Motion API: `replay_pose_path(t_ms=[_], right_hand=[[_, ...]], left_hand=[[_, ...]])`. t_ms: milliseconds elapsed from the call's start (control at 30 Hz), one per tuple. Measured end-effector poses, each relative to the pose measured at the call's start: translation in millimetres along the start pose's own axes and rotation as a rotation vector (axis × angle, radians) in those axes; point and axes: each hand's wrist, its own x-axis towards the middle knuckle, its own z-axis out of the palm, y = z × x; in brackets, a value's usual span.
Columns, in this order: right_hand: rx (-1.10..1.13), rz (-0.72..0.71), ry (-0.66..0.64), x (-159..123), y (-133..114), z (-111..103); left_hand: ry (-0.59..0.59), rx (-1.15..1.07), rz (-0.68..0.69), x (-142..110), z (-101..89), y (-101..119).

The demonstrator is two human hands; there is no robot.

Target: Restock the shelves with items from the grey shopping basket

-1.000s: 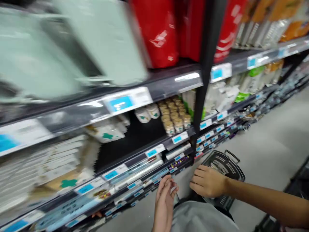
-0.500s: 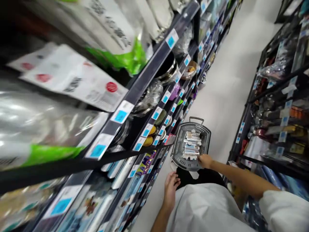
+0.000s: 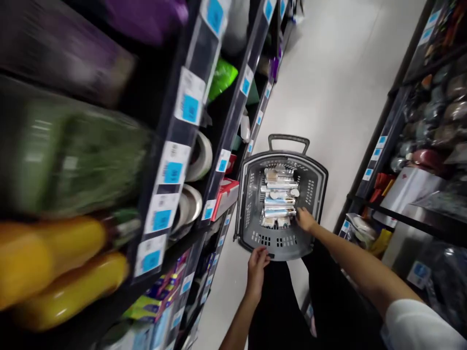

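A grey plastic shopping basket (image 3: 251, 206) with a raised handle (image 3: 290, 137) at its far end is in the aisle in front of my legs. Stacked in its middle are several clear-wrapped cylindrical packs (image 3: 280, 200), white and pale blue. My left hand (image 3: 257, 267) has its fingers curled over the near left rim of the basket. Inside the basket on the right, my right hand (image 3: 307, 220) reaches beside the ends of the packs, fingers loosely stretched. Whether those fingertips touch a pack cannot be made out.
Shelving with blue-and-white price labels (image 3: 160, 219) runs close along the left, holding yellow bottle-like items (image 3: 73, 282), white rolls (image 3: 190, 206) and a red-and-white box (image 3: 225, 197). Another shelf rack (image 3: 386, 126) lines the right side. Pale floor (image 3: 339, 63) stretches ahead between them.
My view has come lower and closer, so the basket looks larger. My left hand has moved from beside the basket onto its near rim. My right hand has gone deeper into the basket.
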Motion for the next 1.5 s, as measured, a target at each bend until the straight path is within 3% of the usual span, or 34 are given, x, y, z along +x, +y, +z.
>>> replay_pose_path(t_ms=[100, 233, 333, 433, 600, 767, 867, 967, 1100, 1167, 1367, 1500], right_hand=[[0.011, 0.088, 0.023, 59.5, -3.5, 8.6], [-0.021, 0.197, 0.040, 122.5, -4.4, 11.7], [-0.065, 0.224, 0.010, 150.1, -1.0, 12.1], [-0.114, 0.217, -0.026, 157.4, -1.2, 14.5], [-0.151, 0.086, -0.025, 130.7, -23.6, 6.0], [-0.058, -0.055, 0.015, 68.6, -62.9, -22.9], [0.180, -0.079, -0.100, 24.0, -83.2, -28.4], [0.339, -0.110, -0.284, -13.1, -93.1, -18.3], [0.452, -0.163, -0.405, -28.7, -86.8, 5.2], [0.456, -0.186, -0.405, -16.4, -78.6, 14.5], [0.081, -0.206, -0.033, 73.7, -62.3, 24.6], [-0.136, -0.202, -0.077, 131.0, -65.8, 30.3]], left_hand=[[0.005, -0.059, -0.043, 19.8, 5.9, -15.2], [0.002, -0.113, -0.140, 23.0, 14.4, -34.0], [0.015, -0.133, -0.192, 24.1, 18.1, -41.7], [0.044, -0.177, -0.202, 30.2, 21.2, -41.8], [0.051, -0.235, -0.172, 45.3, 26.2, -32.1], [0.079, -0.191, -0.101, 60.3, 32.8, -29.3], [0.134, -0.115, 0.034, 66.4, 39.7, -30.3], [0.113, -0.082, 0.136, 69.3, 42.2, -29.3], [0.129, 0.004, 0.131, 71.2, 32.5, -27.5], [0.150, 0.025, 0.105, 71.5, 25.9, -27.6], [0.144, 0.005, -0.001, 65.1, 19.7, -26.1], [0.140, -0.032, -0.044, 56.1, 24.3, -21.7]])
